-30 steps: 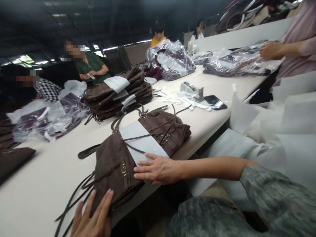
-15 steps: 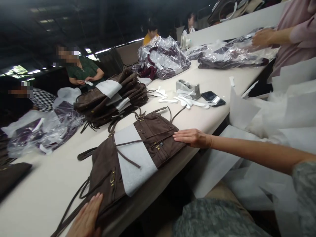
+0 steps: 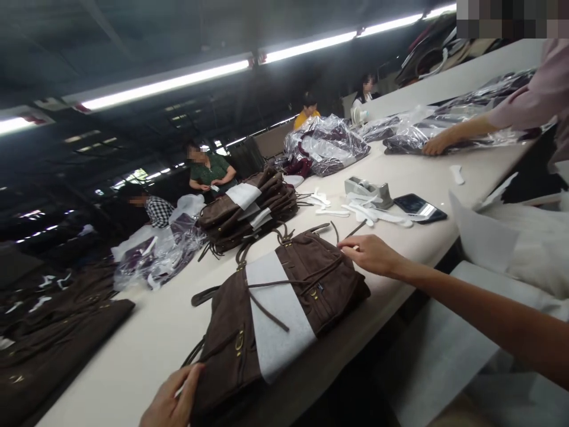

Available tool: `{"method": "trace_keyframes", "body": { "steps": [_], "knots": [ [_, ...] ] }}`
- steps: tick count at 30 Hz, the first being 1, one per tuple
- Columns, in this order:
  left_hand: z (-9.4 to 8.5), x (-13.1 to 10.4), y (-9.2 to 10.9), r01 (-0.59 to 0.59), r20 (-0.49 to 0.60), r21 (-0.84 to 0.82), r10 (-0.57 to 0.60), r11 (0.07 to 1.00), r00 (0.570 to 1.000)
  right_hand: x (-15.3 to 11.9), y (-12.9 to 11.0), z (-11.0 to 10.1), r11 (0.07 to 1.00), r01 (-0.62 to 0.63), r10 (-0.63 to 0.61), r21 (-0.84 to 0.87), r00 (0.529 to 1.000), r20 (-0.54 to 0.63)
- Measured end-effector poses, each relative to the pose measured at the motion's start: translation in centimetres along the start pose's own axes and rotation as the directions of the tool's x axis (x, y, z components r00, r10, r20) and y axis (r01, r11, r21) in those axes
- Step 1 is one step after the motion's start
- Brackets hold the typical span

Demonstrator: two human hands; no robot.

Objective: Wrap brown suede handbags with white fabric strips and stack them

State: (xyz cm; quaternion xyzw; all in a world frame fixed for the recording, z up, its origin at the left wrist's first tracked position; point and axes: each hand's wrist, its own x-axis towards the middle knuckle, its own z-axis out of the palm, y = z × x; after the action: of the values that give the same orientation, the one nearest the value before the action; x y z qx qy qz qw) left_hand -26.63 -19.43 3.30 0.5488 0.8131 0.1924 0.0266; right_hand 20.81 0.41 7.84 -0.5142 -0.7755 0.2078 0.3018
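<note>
A dark brown handbag (image 3: 335,287) lies at the near edge of the table, with a white paper band (image 3: 278,320) around its middle. Loose cords cross the band, and brass-coloured fittings show on both sides of it. My left hand (image 3: 171,397) is closed at the bag's near left corner, thumb and fingers on its edge; the lower part of this hand is cut off by the frame. At the right end of the bag, my right hand (image 3: 373,255) pinches the upper corner with bent fingers. The bag's right side bulges slightly.
Behind the bag is a stack of brown bags (image 3: 249,207). White strips (image 3: 355,213), a tape dispenser (image 3: 367,190) and a dark tablet (image 3: 420,207) lie to its right. More brown bags (image 3: 66,338) are at left. A co-worker's hand (image 3: 440,142) touches plastic-wrapped bags.
Both my hands have gone from lying flat against the bag's ends to gripping its corners. The view has tilted up and left. The co-worker at right now reaches further across the wrapped bags.
</note>
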Motion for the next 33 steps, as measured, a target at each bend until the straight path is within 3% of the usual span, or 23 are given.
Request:
{"method": "trace_keyframes", "body": {
  "steps": [2, 4, 7, 9, 14, 18, 21, 24, 27, 29, 31, 33],
  "knots": [
    [-0.4, 1.8, 1.6, 0.147, -0.088, 0.100, -0.139, 0.984, 0.986, 2.7, -1.6, 0.7, 0.973, -0.102, 0.111, -0.208, 0.993, 0.033],
    [-0.4, 3.2, 2.9, 0.233, -0.059, 0.196, -0.226, 0.952, 0.972, 4.9, -2.5, 2.1, 0.933, -0.223, 0.265, -0.282, 0.957, 0.122],
    [0.1, 3.8, 4.1, 0.313, 0.060, 0.278, -0.342, 0.908, 0.938, 6.7, -2.8, 4.4, 0.924, -0.313, 0.359, -0.220, 0.909, 0.212],
    [0.6, 3.6, 4.3, 0.347, 0.074, 0.274, -0.379, 0.897, 0.922, 7.1, -2.7, 5.4, 0.925, -0.345, 0.374, -0.158, 0.899, 0.227],
    [2.0, 2.8, 3.3, 0.361, 0.079, 0.141, -0.374, 0.922, 0.924, 6.5, -2.0, 6.4, 0.884, -0.456, 0.413, 0.100, 0.864, 0.287],
    [2.5, 2.9, 2.3, 0.343, 0.087, -0.072, -0.337, 0.937, 0.938, 4.9, -0.8, 7.4, 0.800, -0.509, 0.370, 0.319, 0.836, 0.406],
    [2.0, 3.0, 2.4, 0.306, 0.076, -0.198, -0.297, 0.931, 0.952, 4.3, 0.0, 8.3, 0.777, -0.546, 0.421, 0.313, 0.820, 0.387],
    [0.8, 2.8, 3.2, 0.266, 0.130, -0.195, -0.244, 0.944, 0.961, 4.4, 0.2, 8.8, 0.843, -0.510, 0.458, 0.168, 0.846, 0.273],
    [-0.3, 2.9, 3.9, 0.295, 0.185, -0.209, -0.259, 0.932, 0.948, 4.8, 0.5, 9.0, 0.912, -0.410, 0.399, 0.023, 0.898, 0.185],
    [-0.7, 3.6, 3.8, 0.368, 0.199, -0.226, -0.327, 0.902, 0.924, 5.5, 1.3, 9.2, 0.950, -0.312, 0.313, -0.033, 0.938, 0.146],
    [-0.6, 4.5, 3.3, 0.442, 0.234, -0.264, -0.388, 0.857, 0.891, 6.5, 2.3, 9.7, 0.988, -0.152, 0.150, 0.003, 0.982, 0.110],
    [-0.1, 5.5, 3.1, 0.503, 0.270, -0.320, -0.431, 0.803, 0.861, 7.6, 3.0, 10.3, 0.995, -0.061, 0.049, 0.080, 0.989, 0.136]
  ]
}}
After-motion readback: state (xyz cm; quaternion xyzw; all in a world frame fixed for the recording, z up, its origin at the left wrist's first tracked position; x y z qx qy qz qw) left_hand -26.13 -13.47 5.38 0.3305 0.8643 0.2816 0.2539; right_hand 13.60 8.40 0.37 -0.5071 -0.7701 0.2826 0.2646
